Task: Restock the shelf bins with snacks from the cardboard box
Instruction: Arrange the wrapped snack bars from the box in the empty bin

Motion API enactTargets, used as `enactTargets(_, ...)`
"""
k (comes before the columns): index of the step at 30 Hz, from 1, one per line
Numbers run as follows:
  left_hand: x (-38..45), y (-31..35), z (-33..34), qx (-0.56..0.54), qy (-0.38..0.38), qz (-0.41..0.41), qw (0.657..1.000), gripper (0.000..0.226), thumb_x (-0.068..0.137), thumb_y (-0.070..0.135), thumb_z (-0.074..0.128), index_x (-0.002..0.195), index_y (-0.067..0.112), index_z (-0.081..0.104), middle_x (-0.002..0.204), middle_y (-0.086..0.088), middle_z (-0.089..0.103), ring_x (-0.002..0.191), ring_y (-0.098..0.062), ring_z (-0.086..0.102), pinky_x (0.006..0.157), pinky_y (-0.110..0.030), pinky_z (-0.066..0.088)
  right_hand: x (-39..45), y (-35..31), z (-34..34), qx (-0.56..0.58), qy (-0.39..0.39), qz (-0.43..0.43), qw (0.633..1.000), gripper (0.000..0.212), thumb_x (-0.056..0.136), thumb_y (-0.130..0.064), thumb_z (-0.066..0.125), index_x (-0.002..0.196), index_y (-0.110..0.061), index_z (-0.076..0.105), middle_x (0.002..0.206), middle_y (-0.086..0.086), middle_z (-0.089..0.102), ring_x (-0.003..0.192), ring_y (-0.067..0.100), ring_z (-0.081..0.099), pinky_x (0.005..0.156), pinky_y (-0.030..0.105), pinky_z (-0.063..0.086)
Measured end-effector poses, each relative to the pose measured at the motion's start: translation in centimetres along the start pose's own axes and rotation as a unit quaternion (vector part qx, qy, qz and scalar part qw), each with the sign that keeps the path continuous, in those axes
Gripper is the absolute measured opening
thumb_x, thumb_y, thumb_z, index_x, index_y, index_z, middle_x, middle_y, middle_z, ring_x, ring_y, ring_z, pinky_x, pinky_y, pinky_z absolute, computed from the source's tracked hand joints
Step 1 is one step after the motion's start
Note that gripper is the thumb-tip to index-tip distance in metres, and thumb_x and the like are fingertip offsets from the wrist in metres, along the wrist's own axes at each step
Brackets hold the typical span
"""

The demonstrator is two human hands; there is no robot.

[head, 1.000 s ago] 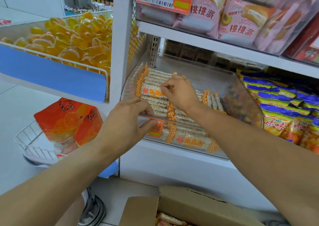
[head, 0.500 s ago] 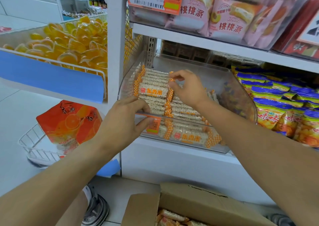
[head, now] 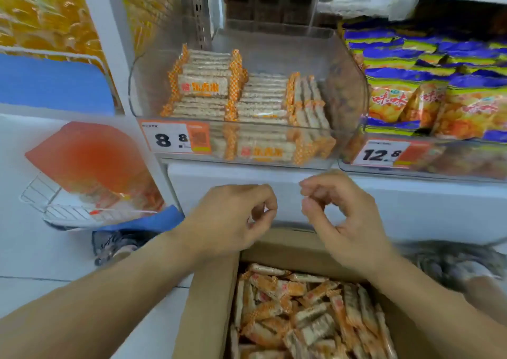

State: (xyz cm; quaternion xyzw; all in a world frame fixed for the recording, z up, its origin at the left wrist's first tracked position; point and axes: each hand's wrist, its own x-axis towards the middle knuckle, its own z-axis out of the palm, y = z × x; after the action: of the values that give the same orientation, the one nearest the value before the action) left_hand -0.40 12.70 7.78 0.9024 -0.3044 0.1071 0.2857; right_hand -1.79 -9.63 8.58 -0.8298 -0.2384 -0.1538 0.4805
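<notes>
A clear plastic shelf bin [head: 354, 84] holds neat rows of rice-bar snacks [head: 208, 87] in orange-checked wrappers, with bare room at its back right. Below it, an open cardboard box [head: 208, 298] on the floor is full of loose bars of the same snack [head: 304, 309]. My left hand [head: 233, 218] and my right hand [head: 345, 216] hover side by side above the box's far edge, under the bin. Both have loosely curled fingers and hold nothing.
To the right, a second bin [head: 428, 164] holds blue and yellow chip bags [head: 411, 95]. At the left, an orange bag [head: 90, 161] lies in a white wire basket [head: 44, 197] under a blue-fronted bin of jelly cups [head: 41, 15]. White shelf upright [head: 109, 43] separates the bays.
Both hands have left the bin and dropped to just above the box. My view has tilted down, so the box's contents now show.
</notes>
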Motion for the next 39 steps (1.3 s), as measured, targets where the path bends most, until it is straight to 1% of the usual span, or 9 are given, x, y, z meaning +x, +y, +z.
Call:
enactTargets(6, -4.6, 2.1, 11.0, -0.068, -0.134, -0.133, 0.98, 0.004, 0.094, 0.027, 0.064, 0.09, 0.028, 0.062, 0.073, 0.018, 0.057, 0.066, 0.003, 0.053, 0.058, -0.016, 0.038, -11.9, 5.8, -0.8, 0.014, -0.057, 0.235, 0.97, 0.036, 0.095, -0.008, 0.064, 0.11, -0.04, 0.058, 0.099, -0.014, 0.065, 0.087, 0.009, 0.063, 0.074, 0.021, 0.053)
enactTargets(11, -8.4, 2.9, 18.9, -0.09, -0.255, -0.23, 0.935, 0.016, 0.095, 0.031, 0.065, 0.11, 0.025, 0.061, 0.094, 0.012, 0.062, 0.085, -0.004, 0.058, 0.072, -0.017, 0.045, -18.6, 9.4, -2.7, -0.015, -0.175, 0.339, 0.924, 0.017, 0.099, -0.022, 0.06, 0.114, -0.031, 0.059, 0.1, -0.017, 0.062, 0.09, -0.002, 0.058, 0.073, 0.014, 0.049)
enactTargets(15, -11.9, 3.0, 22.9, -0.073, -0.366, -0.278, 0.885, 0.041, 0.089, 0.035, 0.072, 0.125, 0.021, 0.057, 0.117, 0.007, 0.058, 0.105, -0.009, 0.059, 0.086, -0.026, 0.053, -22.6, 13.1, -2.5, -0.039, -0.338, 0.41, 0.846, 0.029, 0.099, -0.033, 0.061, 0.125, -0.03, 0.051, 0.109, -0.01, 0.059, 0.091, 0.006, 0.061, 0.081, 0.026, 0.054)
enactTargets(19, -14.5, 3.2, 24.8, -0.052, -0.455, -0.261, 0.85, 0.047, 0.086, 0.039, 0.074, 0.125, 0.021, 0.057, 0.123, 0.002, 0.062, 0.108, -0.013, 0.06, 0.091, -0.033, 0.053, -25.0, 15.5, -1.5, -0.064, -0.43, 0.45, 0.78, 0.044, 0.092, -0.043, 0.068, 0.129, -0.025, 0.054, 0.116, -0.005, 0.062, 0.097, 0.012, 0.062, 0.085, 0.033, 0.055)
enactTargets(25, -15.4, 3.6, 26.1, -0.018, -0.464, -0.255, 0.848, 0.055, 0.084, 0.033, 0.076, 0.134, 0.022, 0.056, 0.132, -0.001, 0.059, 0.119, -0.018, 0.057, 0.097, -0.034, 0.05, -27.1, 15.3, 1.4, -0.038, -0.507, 0.452, 0.733, 0.05, 0.087, -0.044, 0.075, 0.128, -0.022, 0.058, 0.116, 0.0, 0.062, 0.104, 0.02, 0.061, 0.092, 0.036, 0.052)
enactTargets(28, -16.0, 3.0, 26.1, -0.013, -0.458, -0.286, 0.842, 0.067, 0.079, 0.034, 0.08, 0.14, 0.027, 0.052, 0.136, 0.003, 0.054, 0.127, -0.018, 0.05, 0.104, -0.036, 0.046, -27.9, 14.6, 2.8, -0.05, -0.517, 0.442, 0.731, 0.053, 0.091, -0.044, 0.068, 0.135, -0.02, 0.05, 0.115, 0.001, 0.061, 0.099, 0.021, 0.058, 0.079, 0.031, 0.046)
enactTargets(31, -16.6, 2.5, 26.1, -0.016, -0.467, -0.302, 0.831, 0.075, 0.075, 0.036, 0.084, 0.142, 0.028, 0.05, 0.136, 0.0, 0.049, 0.131, -0.021, 0.043, 0.107, -0.037, 0.044, -28.2, 14.2, 3.6, -0.065, -0.513, 0.437, 0.736, 0.066, 0.091, -0.046, 0.069, 0.143, -0.014, 0.043, 0.123, 0.008, 0.062, 0.103, 0.025, 0.059, 0.076, 0.028, 0.039)
enactTargets(36, -16.6, 2.0, 26.2, 0.003, -0.438, -0.327, 0.838, 0.056, 0.081, 0.023, 0.083, 0.13, 0.018, 0.057, 0.13, -0.003, 0.056, 0.118, -0.021, 0.056, 0.098, -0.031, 0.049, -27.4, 15.0, 3.0, -0.031, -0.491, 0.484, 0.724, 0.065, 0.087, -0.04, 0.076, 0.14, -0.016, 0.047, 0.13, 0.006, 0.06, 0.105, 0.022, 0.058, 0.08, 0.028, 0.041)
enactTargets(39, -16.6, 1.4, 25.8, 0.017, -0.426, -0.359, 0.83, 0.049, 0.085, 0.01, 0.077, 0.13, 0.015, 0.058, 0.128, -0.007, 0.063, 0.114, -0.02, 0.061, 0.09, -0.027, 0.051, -26.1, 15.6, 1.3, -0.025, -0.48, 0.499, 0.722, 0.061, 0.082, -0.039, 0.082, 0.133, -0.017, 0.055, 0.11, -0.006, 0.058, 0.097, 0.017, 0.056, 0.068, 0.024, 0.042)
